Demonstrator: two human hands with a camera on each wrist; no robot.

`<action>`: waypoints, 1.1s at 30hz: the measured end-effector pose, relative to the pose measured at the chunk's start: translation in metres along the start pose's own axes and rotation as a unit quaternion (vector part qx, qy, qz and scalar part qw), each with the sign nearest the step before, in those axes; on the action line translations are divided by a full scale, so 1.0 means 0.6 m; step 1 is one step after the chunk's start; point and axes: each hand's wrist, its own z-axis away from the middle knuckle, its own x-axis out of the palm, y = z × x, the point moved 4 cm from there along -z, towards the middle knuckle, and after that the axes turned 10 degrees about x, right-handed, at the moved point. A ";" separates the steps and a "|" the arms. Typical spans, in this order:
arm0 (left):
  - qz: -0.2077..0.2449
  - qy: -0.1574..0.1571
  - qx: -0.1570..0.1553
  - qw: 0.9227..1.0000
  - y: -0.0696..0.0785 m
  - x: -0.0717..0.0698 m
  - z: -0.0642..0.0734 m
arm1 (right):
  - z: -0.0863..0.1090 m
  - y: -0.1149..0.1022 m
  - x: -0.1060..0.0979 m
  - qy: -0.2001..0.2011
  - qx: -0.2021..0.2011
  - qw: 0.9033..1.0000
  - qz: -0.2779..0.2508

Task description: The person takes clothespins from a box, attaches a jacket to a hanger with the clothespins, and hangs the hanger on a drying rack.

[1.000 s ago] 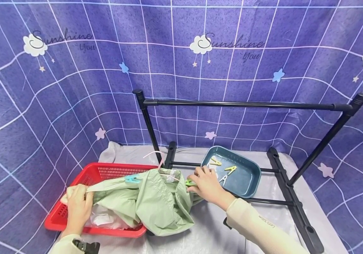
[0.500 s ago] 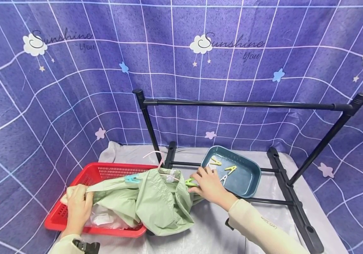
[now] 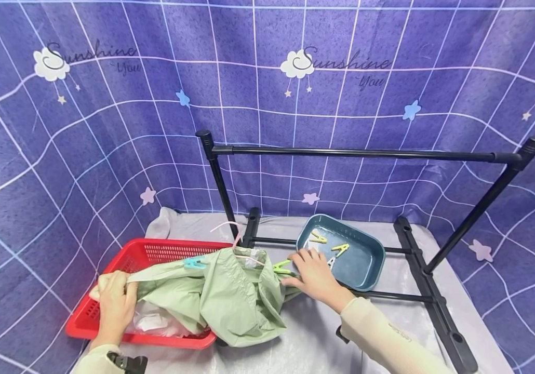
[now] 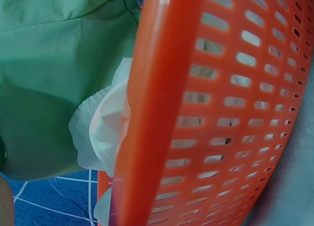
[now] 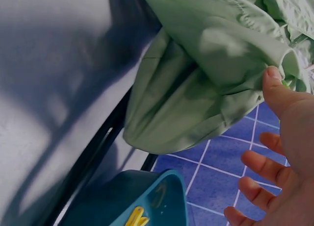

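Note:
A light green garment on a pink hanger lies partly over a red basket. My left hand grips the garment's left end above the basket's rim. A blue clothespin is clipped along its upper edge, and a lime-green clothespin sits at its right side. My right hand is spread just right of that green clothespin, apart from it. In the right wrist view the fingers are loosely extended, with the thumb near the green cloth.
A teal tray with several clothespins stands just behind my right hand. A black rack rises behind, its top bar running across. White cloth lies inside the basket. A purple patterned curtain surrounds the area.
My right hand has let go of the lime-green clothespin and drawn back slightly to the right; the clothespin stays on the garment. My left hand has not moved.

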 end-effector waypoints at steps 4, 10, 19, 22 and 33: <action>-0.007 0.000 0.001 1.000 0.002 -0.001 0.000 | 0.005 0.006 0.006 0.006 0.000 1.000 0.002; -0.004 0.004 0.007 1.000 0.002 -0.002 0.000 | 0.011 0.009 0.011 0.015 -0.002 1.000 0.004; -0.001 0.003 0.004 1.000 0.006 -0.003 -0.001 | 0.019 0.010 0.017 0.014 0.005 1.000 -0.014; -0.001 0.003 0.003 1.000 0.006 -0.003 -0.001 | 0.023 0.011 0.025 0.008 0.011 1.000 -0.009; 0.003 0.007 0.004 1.000 0.001 -0.002 0.004 | 0.034 0.010 0.040 0.013 0.009 1.000 -0.016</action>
